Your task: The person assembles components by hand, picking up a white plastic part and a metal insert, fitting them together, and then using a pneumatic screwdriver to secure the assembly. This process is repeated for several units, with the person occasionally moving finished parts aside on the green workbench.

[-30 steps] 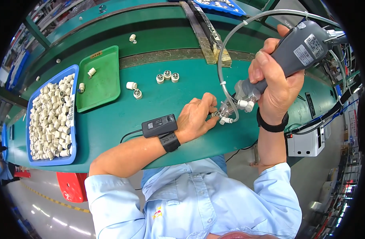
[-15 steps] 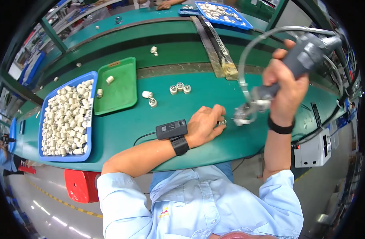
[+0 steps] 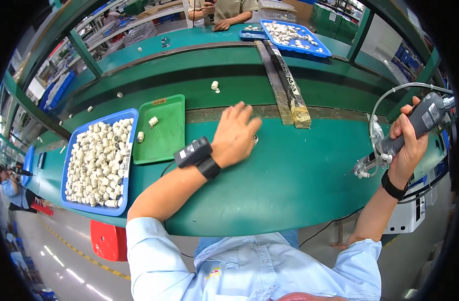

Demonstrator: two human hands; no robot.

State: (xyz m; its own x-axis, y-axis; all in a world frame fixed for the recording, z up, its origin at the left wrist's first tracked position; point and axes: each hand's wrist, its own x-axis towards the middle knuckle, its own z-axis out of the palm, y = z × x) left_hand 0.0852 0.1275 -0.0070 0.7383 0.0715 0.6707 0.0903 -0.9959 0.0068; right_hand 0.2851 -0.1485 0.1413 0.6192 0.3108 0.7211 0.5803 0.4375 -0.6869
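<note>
My left hand (image 3: pixel 233 134) is over the green worktable with its fingers spread, slightly blurred by motion. A small round metal-and-white part (image 3: pixel 255 138) shows beside its fingertips; the hand covers the table under it. Off to the right, my right hand (image 3: pixel 410 144) is wrapped round a grey handheld power screwdriver (image 3: pixel 420 120). A clear hose (image 3: pixel 379 103) loops beside the tool, and its transparent front end (image 3: pixel 367 164) points down to the left, above the table. Left of my left hand is a green tray (image 3: pixel 161 131) with two white cylindrical parts in it.
A blue tray (image 3: pixel 134 120) heaped with white cylindrical parts stands at the left. Taped bars (image 3: pixel 292 93) lie across the far ledge. Another blue tray (image 3: pixel 325 51) of parts sits at the back, near another person's hand (image 3: pixel 223 24). A red stool (image 3: pixel 108 241) is below the table edge.
My left hand has let go of the small round part and moved away to the far left, fingers spreading. My right hand has carried the screwdriver rightward and lower. The view has shifted.
</note>
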